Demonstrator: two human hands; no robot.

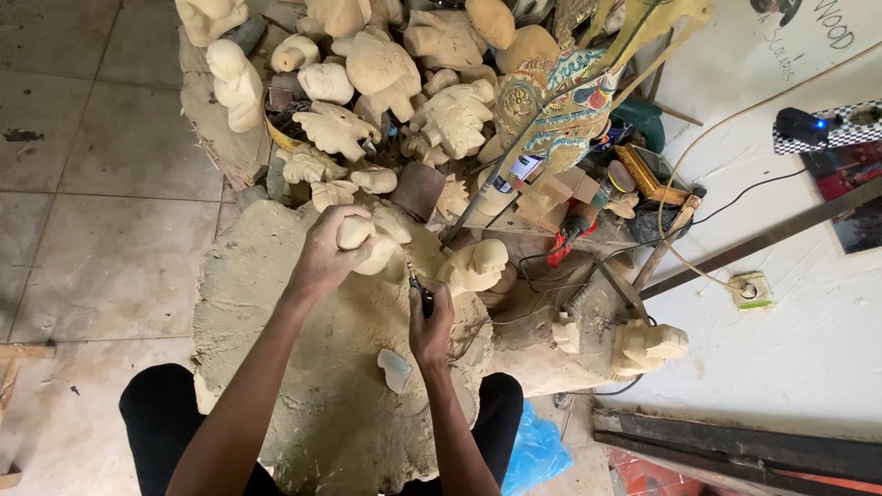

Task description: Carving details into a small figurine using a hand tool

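Note:
My left hand (323, 257) grips a pale unfinished wooden carving (378, 241) and holds it on a large dusty stump-like work block (276, 303). My right hand (430, 323) is closed around a small dark rotary carving tool (421, 296), its tip against the carving's lower right side. Sawdust coats the block between my arms.
A heap of several pale wooden figurines (367, 83) is piled beyond the block. A painted puppet figure (560, 101) leans at the back. More carvings (648, 344) sit at right, with cables, a wall socket (749, 291), a power strip (827, 124) and a blue plastic bag (533, 455).

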